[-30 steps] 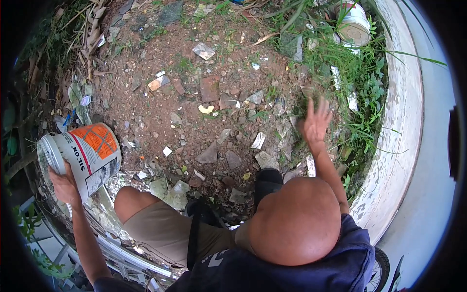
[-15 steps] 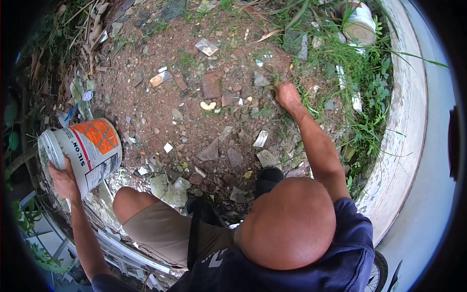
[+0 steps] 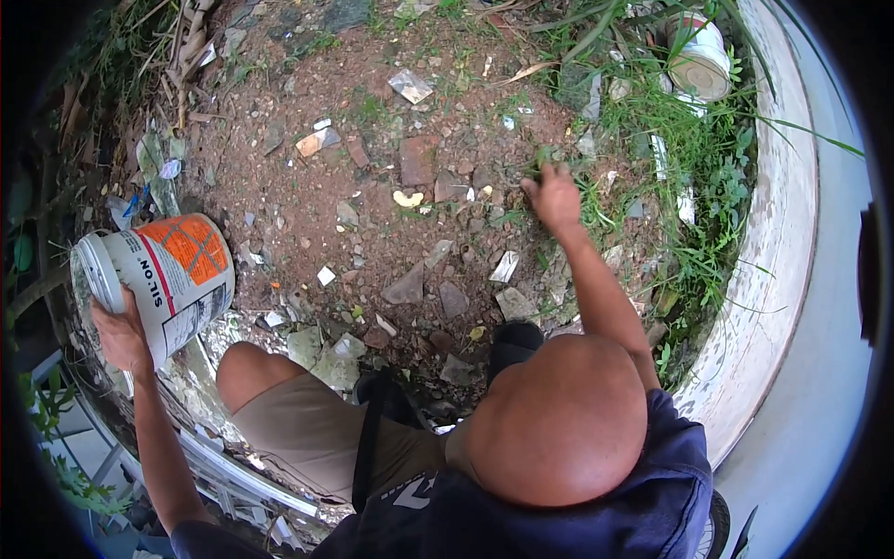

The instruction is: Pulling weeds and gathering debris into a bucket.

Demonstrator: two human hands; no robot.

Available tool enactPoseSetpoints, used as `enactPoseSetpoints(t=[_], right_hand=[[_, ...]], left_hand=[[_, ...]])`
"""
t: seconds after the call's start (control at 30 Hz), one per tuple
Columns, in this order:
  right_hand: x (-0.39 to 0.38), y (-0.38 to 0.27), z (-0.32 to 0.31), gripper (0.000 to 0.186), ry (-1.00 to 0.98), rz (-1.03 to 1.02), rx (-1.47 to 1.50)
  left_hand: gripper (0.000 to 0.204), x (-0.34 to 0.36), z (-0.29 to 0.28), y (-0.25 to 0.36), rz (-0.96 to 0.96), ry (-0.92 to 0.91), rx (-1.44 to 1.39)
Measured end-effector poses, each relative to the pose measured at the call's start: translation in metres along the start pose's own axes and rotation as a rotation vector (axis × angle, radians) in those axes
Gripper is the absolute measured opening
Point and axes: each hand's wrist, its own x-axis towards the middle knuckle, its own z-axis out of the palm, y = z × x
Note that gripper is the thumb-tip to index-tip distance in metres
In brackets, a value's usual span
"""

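My left hand (image 3: 121,332) grips the rim of a white plastic bucket (image 3: 189,317) with an orange panel and a red stripe. The bucket lies tilted on its side at the left, its mouth toward my arm. Over the soil stretches my right hand (image 3: 556,197), fingers apart and thumb spread, with nothing seen in it. Just past its fingertips is a small green weed tuft (image 3: 549,156). Thin grass blades (image 3: 596,212) stand right beside this hand. Whether the fingertips touch the weeds cannot be made out.
Broken tiles and stones litter the brown soil, among them a reddish brick piece (image 3: 418,160) and a grey shard (image 3: 405,285). At the far right another white bucket (image 3: 700,70) lies in tall grass along a low wall (image 3: 764,307). Dry stalks (image 3: 186,56) lie far left.
My right hand has gone from a closed pinch to spread fingers and shifted slightly toward me. My left hand stays on the bucket. The whole view has shifted slightly.
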Motion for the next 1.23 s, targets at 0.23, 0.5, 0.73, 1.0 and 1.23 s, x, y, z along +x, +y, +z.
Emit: enactPoseSetpoints(t=[0.23,0.5,0.73,1.0,1.23], right_hand=[[0.043,-0.009,-0.001,0.018,-0.064,-0.015,0.014],[0.069,-0.009,0.026,0.029,-0.212,-0.164,0.027],[0.041,-0.028,0.016,0.03,-0.086,-0.33,0.167],[0.098,-0.044,0.041,0.021,-0.076,-0.084,0.195],[0.079,-0.046,0.045,0.026,-0.367,-0.38,0.004]], left_hand=[[0.067,0.001,-0.003,-0.001,0.005,-0.012,0.024],[0.069,0.001,-0.003,0.004,0.013,-0.03,0.043],[0.074,0.004,-0.005,-0.006,0.014,-0.019,0.045],[0.068,0.001,0.0,-0.001,-0.047,-0.023,0.09],[0.069,0.002,0.008,0.0,-0.032,-0.021,0.102]])
